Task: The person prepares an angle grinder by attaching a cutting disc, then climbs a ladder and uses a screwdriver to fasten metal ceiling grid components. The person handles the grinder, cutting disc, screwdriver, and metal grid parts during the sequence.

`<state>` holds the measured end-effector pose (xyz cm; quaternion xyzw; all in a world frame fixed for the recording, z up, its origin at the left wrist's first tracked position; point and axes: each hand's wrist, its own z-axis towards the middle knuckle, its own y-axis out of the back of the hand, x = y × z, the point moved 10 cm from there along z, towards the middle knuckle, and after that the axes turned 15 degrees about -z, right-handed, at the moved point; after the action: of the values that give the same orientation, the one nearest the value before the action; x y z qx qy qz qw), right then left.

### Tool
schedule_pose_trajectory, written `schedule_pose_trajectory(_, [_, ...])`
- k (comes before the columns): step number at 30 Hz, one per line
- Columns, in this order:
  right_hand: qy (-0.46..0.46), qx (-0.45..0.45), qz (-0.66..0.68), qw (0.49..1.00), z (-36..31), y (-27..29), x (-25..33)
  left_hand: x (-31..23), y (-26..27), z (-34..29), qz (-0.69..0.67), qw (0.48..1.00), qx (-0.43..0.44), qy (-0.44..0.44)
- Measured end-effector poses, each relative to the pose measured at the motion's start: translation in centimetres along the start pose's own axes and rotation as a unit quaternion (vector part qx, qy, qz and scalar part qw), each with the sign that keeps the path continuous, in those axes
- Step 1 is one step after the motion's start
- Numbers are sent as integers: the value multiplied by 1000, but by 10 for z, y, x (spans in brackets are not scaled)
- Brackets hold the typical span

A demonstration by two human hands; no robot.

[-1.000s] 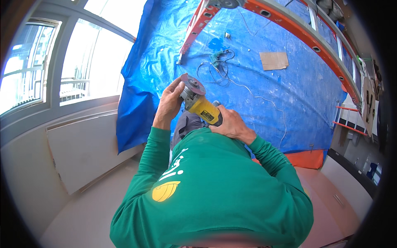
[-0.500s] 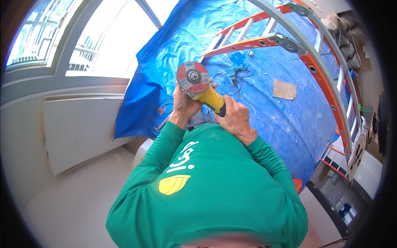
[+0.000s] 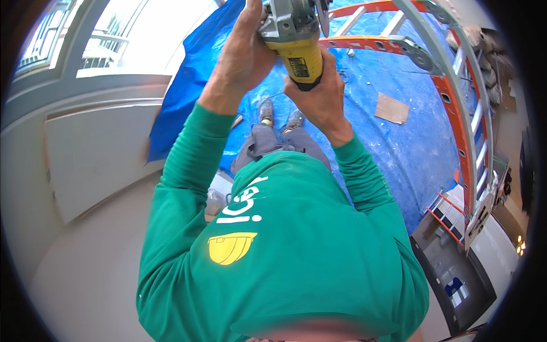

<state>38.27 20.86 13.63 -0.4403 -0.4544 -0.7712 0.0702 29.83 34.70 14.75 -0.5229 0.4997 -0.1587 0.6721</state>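
Observation:
A yellow and grey angle grinder [image 3: 302,57] is raised in front of me near the top of the view. My left hand [image 3: 246,54] is closed around the side of its grey metal head. Lower down, my right hand [image 3: 325,94] grips the yellow body by its black end. The cutting disc [image 3: 323,16] now shows nearly edge-on at the right of the head, partly cut off by the upper rim of the picture.
Blue plastic sheeting [image 3: 376,159] covers the floor under my shoes [image 3: 265,111]. An orange ladder [image 3: 456,125] stands on the right. A cardboard piece [image 3: 392,108] lies on the sheeting. Windows [image 3: 131,40] and a white panel [image 3: 102,154] are to the left.
Both hands have lifted the grinder up and away from my body. It has turned, so the disc's flat red face no longer points at me. My legs and shoes have come into view.

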Motion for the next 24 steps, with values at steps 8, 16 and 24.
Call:
schedule_pose_trajectory(8, [10,117,72,991,-10,46,-1,77,-37,-17,149,987,60,29])
schedule_pose_trajectory(16, [-67,265,151,950,-75,31,-56,168,2,-57,93,986,-9,140])
schedule_pose_trajectory(24, [-335,299,598,664,-185,-25,-129,174,-42,-50,12,985,91,147])
